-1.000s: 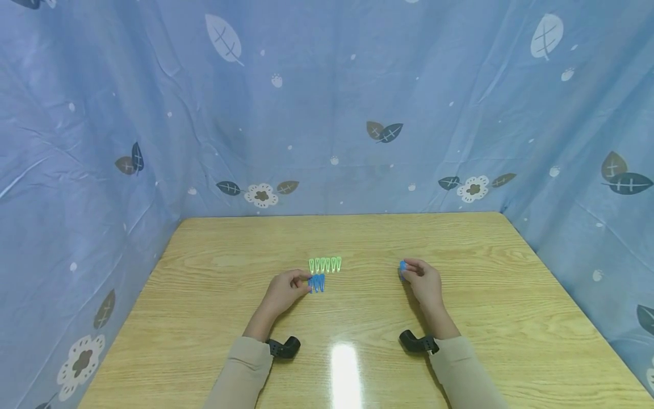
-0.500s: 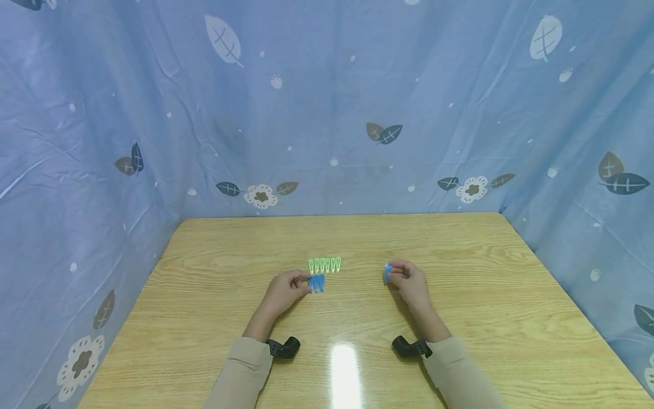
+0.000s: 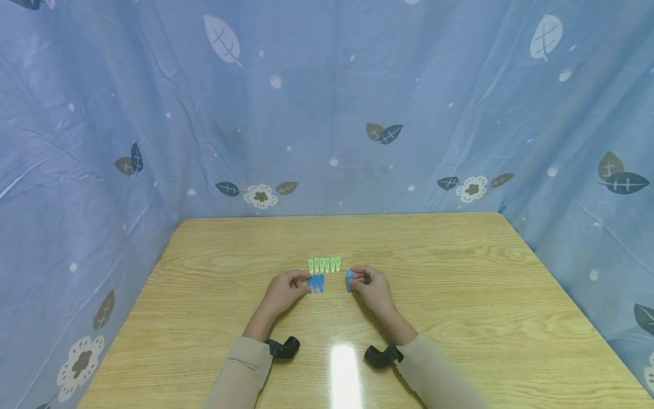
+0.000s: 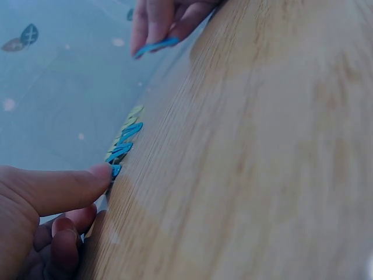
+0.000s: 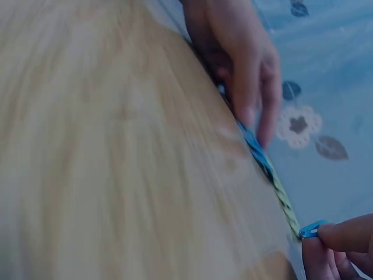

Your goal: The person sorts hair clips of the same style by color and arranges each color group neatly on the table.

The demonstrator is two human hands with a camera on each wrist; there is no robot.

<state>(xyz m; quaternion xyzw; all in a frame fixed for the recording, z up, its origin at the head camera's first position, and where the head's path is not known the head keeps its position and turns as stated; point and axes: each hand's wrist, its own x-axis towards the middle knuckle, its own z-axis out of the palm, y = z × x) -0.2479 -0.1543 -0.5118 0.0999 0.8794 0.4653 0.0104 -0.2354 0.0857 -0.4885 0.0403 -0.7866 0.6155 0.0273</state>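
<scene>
A blue snap hair clip (image 3: 349, 280) is pinched between thumb and fingers of my right hand (image 3: 375, 291), to the right of the blue row. In the left wrist view this held clip (image 4: 156, 47) hangs above the table. My left hand (image 3: 283, 292) rests at the left end of a short row of blue hair clips (image 3: 317, 283), thumb and index finger on the end one. The left wrist view has the thumb (image 4: 70, 188) over that clip, partly hiding it. Just behind them lies a row of several light green hair clips (image 3: 324, 265).
The wooden table (image 3: 219, 244) reaches back to a blue patterned curtain (image 3: 332, 102), which also hangs on both sides. A black wrist camera (image 3: 285, 347) is strapped to the left wrist, another camera (image 3: 380, 357) to the right. A bright reflection lies on the table's front middle.
My right hand has moved left with the blue hair clip, from the right part of the table to near the rows. My left hand stays in place at the blue row.
</scene>
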